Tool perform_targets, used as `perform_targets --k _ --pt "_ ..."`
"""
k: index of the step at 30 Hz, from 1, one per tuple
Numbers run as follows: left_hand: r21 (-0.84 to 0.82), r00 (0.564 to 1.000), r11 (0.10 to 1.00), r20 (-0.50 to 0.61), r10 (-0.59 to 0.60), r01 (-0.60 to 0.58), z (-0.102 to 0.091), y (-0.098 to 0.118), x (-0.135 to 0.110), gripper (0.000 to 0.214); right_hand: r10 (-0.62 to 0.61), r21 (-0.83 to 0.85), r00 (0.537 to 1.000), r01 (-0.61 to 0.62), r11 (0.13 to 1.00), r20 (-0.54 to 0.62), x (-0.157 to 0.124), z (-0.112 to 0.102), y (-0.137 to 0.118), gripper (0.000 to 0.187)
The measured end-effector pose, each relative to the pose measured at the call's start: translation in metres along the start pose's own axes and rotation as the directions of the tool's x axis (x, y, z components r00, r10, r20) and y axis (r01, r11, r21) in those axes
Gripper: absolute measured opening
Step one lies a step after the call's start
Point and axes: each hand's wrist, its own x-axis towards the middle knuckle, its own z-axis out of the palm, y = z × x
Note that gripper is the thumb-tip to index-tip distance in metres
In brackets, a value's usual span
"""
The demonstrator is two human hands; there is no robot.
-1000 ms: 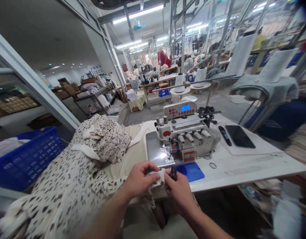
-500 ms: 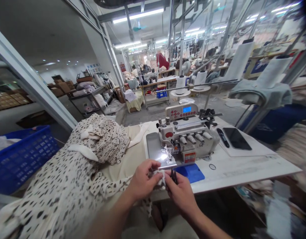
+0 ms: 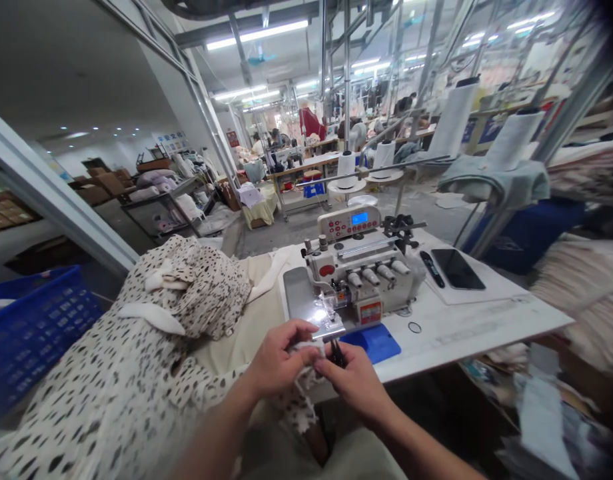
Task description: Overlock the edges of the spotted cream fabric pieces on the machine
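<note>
My worktop (image 3: 466, 337) carries the overlocker (image 3: 359, 277). Past its front edge, spotted fabric (image 3: 116, 373) runs to my left hand (image 3: 274, 363), which pinches it up within reach of the black snips (image 3: 338, 355) held narrowly in my right hand (image 3: 356, 383).

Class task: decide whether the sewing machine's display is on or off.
On: the white overlock sewing machine shows a lit rectangular blue display on its panel.

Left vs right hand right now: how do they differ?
The left hand pinches white fabric, while the right hand grips what look like small black snips. The left hand also sits slightly closer to the overlock machine than the right. Both are bare and held close together.
</note>
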Motion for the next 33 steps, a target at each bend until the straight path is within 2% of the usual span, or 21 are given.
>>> perform_targets --k 3,6,11,14,16,19,21,25,29,31,33 --pt "0.038 0.998 0.999 0.051 0.021 -0.023 -0.006 0.006 0.007 0.031 -0.023 0.007 0.998 0.023 1.0 -0.052 -0.001 0.0 -0.001 0.031" --pt "0.109 0.996 0.992 0.063 0.058 -0.064 -0.007 0.008 0.019 0.022 -0.04 0.03 0.987 0.045 0.999 -0.154 0.0 0.0 0.002 0.033" --pt "0.364 0.989 0.919 0.055 0.139 -0.15 0.011 -0.003 0.041 0.01 0.034 0.064 0.914 -0.009 0.998 -0.404 0.01 0.001 0.021 0.039" --pt "0.496 0.972 0.848 -0.026 0.233 -0.189 0.024 -0.005 0.045 0.008 0.11 0.161 0.874 -0.038 0.986 -0.474 0.017 0.005 0.035 0.04" --pt "0.592 0.948 0.777 -0.07 0.312 -0.212 0.03 -0.002 0.043 0.008 0.148 0.244 0.863 -0.029 0.969 -0.484 0.019 0.008 0.04 0.04" --pt "0.697 0.921 0.645 0.058 0.385 -0.314 0.036 0.005 0.036 0.014 0.181 0.34 0.861 -0.01 0.94 -0.474 0.019 0.013 0.04 0.043" --pt "0.709 0.913 0.606 0.137 0.384 -0.361 0.038 0.009 0.031 0.013 0.179 0.352 0.872 -0.008 0.936 -0.455 0.017 0.011 0.038 0.043" --pt "0.722 0.922 0.603 0.125 0.367 -0.338 0.044 0.007 0.022 0.023 0.117 0.217 0.915 -0.033 0.976 -0.387 0.01 -0.01 0.035 0.045" --pt "0.773 0.898 0.546 0.068 0.435 -0.324 0.053 -0.002 0.017 0.027 0.04 -0.027 0.967 -0.048 0.998 -0.252 0.006 -0.046 0.018 0.055" --pt "0.789 0.882 0.531 0.027 0.471 -0.308 0.057 -0.006 0.016 0.026 -0.027 -0.229 0.98 -0.019 0.973 -0.196 0.008 -0.06 0.002 0.059" --pt "0.793 0.866 0.527 0.001 0.501 -0.306 0.059 -0.009 0.015 0.026 -0.105 -0.481 0.987 0.034 0.876 -0.121 0.013 -0.068 -0.015 0.058"
